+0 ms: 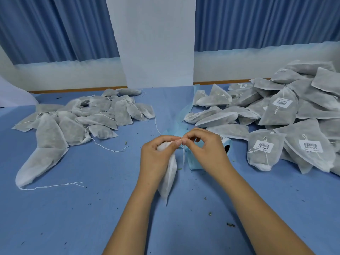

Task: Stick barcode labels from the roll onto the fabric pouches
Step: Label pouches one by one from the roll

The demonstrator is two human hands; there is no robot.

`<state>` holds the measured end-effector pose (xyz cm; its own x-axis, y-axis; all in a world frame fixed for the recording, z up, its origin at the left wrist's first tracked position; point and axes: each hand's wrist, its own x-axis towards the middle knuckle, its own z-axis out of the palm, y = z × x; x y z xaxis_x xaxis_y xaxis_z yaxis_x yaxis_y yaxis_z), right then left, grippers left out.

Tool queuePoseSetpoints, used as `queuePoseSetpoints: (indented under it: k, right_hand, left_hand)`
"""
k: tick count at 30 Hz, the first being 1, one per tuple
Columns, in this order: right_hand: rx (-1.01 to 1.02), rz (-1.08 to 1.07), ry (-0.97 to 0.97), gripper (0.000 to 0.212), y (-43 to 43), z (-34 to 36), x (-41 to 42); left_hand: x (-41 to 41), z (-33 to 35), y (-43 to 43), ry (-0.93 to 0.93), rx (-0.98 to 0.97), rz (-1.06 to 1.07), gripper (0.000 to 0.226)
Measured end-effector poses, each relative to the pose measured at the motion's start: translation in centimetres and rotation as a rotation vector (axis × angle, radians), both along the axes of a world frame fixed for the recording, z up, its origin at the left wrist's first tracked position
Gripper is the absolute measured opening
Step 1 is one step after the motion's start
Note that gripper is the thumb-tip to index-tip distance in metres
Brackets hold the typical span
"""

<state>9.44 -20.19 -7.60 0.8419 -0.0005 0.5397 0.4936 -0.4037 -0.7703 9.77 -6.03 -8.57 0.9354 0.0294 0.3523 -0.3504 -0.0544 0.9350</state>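
The left hand [158,155] gripped 1 dark-filled fabric pouch [170,178] by its neck at centre; the right hand [204,147] pinched its drawstring [184,158]. The label roll [227,146] lay at 1 o'clock, unlabelled pouches [82,118] at 10, labelled pouches [285,115] at 2.

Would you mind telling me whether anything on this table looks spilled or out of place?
Yes: small dark crumbs lie scattered across the blue table cover, possibly filling leaked from the pouches. The empty backing strip from the label roll also trails loosely across the table behind it.
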Motion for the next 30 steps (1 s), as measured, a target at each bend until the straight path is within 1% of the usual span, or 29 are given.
queuePoseSetpoints:
  k: [3, 7, 10, 13, 15, 18, 20, 23, 26, 30]
  right_hand:
    - [0.031, 0.029, 0.041, 0.014, -0.07, 0.06, 0.06]
    - [-0.019, 0.014, -0.035, 0.011, -0.04, 0.07, -0.04]
    - [-0.031, 0.004, -0.031, 0.010, 0.05, -0.08, 0.01]
    - [-0.003, -0.043, -0.028, 0.007, 0.26, -0.11, 0.03]
    - [0.012, -0.091, -0.087, 0.011, 0.19, 0.03, 0.01]
    - [-0.073, -0.072, -0.186, 0.012, 0.03, 0.14, -0.12]
    - [-0.149, -0.061, -0.206, 0.010, 0.07, 0.06, -0.17]
    - [-0.166, -0.067, -0.216, 0.007, 0.03, -0.04, -0.08]
    - [-0.140, -0.076, -0.174, 0.010, -0.19, -0.01, 0.07]
    - [0.048, -0.088, -0.015, 0.015, -0.41, 0.44, 0.13]
  left_hand:
    - [0.07, 0.04, 0.10, -0.004, 0.027, 0.030, 0.013]
    - [0.05, 0.24, 0.15, 0.039, 0.041, 0.022, 0.023]
    - [-0.14, 0.42, 0.01, 0.090, 0.026, -0.033, 0.027]
    - [-0.22, 0.52, 0.01, 0.145, -0.011, -0.048, 0.025]
    - [-0.28, 0.50, 0.07, 0.158, -0.028, -0.037, 0.028]
    - [-0.36, 0.55, 0.12, 0.157, -0.042, -0.034, 0.033]
    - [-0.34, 0.63, 0.14, 0.157, -0.043, -0.033, 0.031]
    - [-0.31, 0.60, 0.14, 0.159, -0.039, -0.021, 0.034]
    - [-0.30, 0.56, 0.12, 0.156, -0.028, -0.023, 0.030]
    - [-0.13, 0.74, 0.46, 0.158, -0.004, -0.030, 0.021]
